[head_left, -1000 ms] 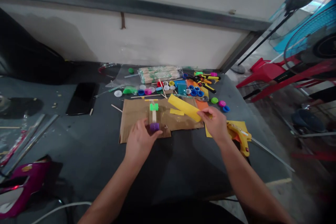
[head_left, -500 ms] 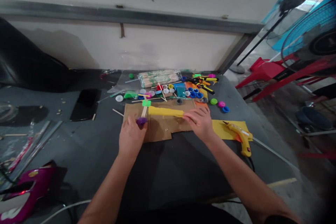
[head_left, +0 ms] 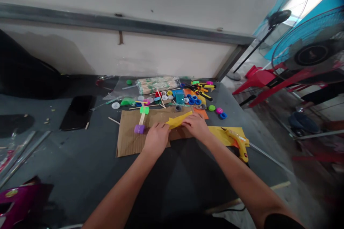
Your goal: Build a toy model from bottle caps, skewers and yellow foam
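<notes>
- A dark grey table [head_left: 88,164] was seen from above, backed by a pale wall, with a fan and red plastic chairs off to the right.
- A sheet of brown cardboard [head_left: 129,139] was laid flat near the middle of the table.
- A black phone [head_left: 77,112] was lying to the left of the cardboard, apart from it.
- A yellow glue gun [head_left: 236,142] was resting on yellow paper just right of the hands.
- A scatter of coloured bottle caps [head_left: 192,101] and a packet of wooden sticks [head_left: 155,84] were spread behind the cardboard.
- A wooden stick axle [head_left: 141,119], with a green cap at one end and a purple cap at the other, was left lying on the cardboard, untouched.
- A yellow paper strip [head_left: 178,120] was held over the cardboard's right part, slightly creased and lifted at one end.
- The strip was judged light, thin and limp, easily bent or torn, and best pinched at both ends.
- The left hand [head_left: 156,139] was closed on the strip's near end, fingers curled.
- The right hand [head_left: 197,127] was pressed on the other end; whether it pinched could not be told.
</notes>
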Tool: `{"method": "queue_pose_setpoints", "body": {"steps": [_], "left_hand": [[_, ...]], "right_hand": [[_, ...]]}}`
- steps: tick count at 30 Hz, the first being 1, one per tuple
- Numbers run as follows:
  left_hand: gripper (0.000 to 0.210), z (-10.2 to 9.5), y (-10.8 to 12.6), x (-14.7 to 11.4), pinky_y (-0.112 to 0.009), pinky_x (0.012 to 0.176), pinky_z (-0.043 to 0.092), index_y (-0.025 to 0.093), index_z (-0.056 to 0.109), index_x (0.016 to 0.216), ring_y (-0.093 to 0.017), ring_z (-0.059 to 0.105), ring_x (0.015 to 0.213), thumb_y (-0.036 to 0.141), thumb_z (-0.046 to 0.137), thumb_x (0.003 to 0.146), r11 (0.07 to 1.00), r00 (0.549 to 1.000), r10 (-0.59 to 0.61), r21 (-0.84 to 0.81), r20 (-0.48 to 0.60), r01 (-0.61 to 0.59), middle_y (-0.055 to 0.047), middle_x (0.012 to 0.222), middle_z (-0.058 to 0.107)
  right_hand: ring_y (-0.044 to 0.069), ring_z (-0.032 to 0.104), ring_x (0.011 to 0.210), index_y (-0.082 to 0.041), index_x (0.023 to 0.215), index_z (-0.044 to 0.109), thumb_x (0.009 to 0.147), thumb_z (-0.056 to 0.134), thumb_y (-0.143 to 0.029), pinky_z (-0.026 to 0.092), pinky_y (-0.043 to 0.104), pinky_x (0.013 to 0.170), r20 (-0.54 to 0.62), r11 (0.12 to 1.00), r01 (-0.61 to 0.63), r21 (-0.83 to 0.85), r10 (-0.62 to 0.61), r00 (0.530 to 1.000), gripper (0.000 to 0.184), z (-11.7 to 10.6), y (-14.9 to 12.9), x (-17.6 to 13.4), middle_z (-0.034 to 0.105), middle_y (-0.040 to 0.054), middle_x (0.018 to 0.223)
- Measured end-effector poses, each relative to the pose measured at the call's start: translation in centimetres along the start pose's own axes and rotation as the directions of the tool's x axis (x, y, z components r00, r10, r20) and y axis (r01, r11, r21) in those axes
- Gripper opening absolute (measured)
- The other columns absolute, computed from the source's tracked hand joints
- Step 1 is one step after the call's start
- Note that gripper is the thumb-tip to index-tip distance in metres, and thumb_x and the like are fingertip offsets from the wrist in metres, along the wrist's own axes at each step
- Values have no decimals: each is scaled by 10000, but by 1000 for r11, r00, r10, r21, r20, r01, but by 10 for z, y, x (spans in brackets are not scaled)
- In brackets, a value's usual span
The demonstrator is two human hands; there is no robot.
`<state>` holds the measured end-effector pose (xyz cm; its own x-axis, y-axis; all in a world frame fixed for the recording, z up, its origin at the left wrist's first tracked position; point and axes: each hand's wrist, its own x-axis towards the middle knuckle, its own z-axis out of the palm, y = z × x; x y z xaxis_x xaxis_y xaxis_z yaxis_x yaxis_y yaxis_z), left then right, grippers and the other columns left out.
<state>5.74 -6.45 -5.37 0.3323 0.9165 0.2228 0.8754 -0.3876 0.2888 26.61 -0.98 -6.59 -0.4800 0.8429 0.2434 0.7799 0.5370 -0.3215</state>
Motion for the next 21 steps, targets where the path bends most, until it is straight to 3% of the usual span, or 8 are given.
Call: {"method": "queue_pose_setpoints", "body": {"steps": [5,8,11,14,18,21], "left_hand": [[175,9,-17,10,-367,807,499,141,654,975,-238,611,896,184,497,913,1000,998,-21,-4,-65,21,-97,918,688],[269,9,-12,0,-420,894,483,134,633,1131,-266,604,1011,194,476,920,997,986,-15,66,-164,26,-129,1108,677],[385,12,4,-11,-546,1108,287,201,578,1279,-305,443,1305,165,456,915,988,973,83,149,-215,-51,-92,1385,549],[437,22,18,-17,-564,1168,154,190,504,1368,-286,323,1404,219,408,943,986,983,97,148,-158,-74,-78,1466,463],[541,34,24,-19,-527,1167,204,100,430,1418,-306,311,1410,352,421,939,991,997,-14,131,-72,23,-129,1500,393],[569,36,24,-21,-487,1166,232,66,413,1423,-303,318,1407,375,394,945,989,998,-33,140,-45,39,-142,1497,394]], "right_hand": [[204,601,920,-246,830,720,894,601,-303,336,332,848,56,991,-133,-10,133,989,146,-1,-2,8,742,18,883],[210,608,930,-240,842,716,899,584,-319,339,326,825,107,977,-208,-48,212,971,164,-1,-7,15,738,30,898],[212,617,960,-236,846,717,893,583,-323,336,328,839,142,965,-250,-78,258,955,167,-3,-13,23,739,33,924],[220,627,960,-237,849,720,891,574,-319,334,347,863,153,954,-281,-99,294,943,172,-4,-16,28,744,34,930],[229,633,970,-240,854,722,891,561,-311,341,355,863,156,944,-310,-111,325,933,180,-5,-19,31,748,37,934],[225,634,981,-246,863,720,888,565,-319,343,355,871,153,939,-327,-109,341,928,173,-4,-20,30,750,29,935]]}}
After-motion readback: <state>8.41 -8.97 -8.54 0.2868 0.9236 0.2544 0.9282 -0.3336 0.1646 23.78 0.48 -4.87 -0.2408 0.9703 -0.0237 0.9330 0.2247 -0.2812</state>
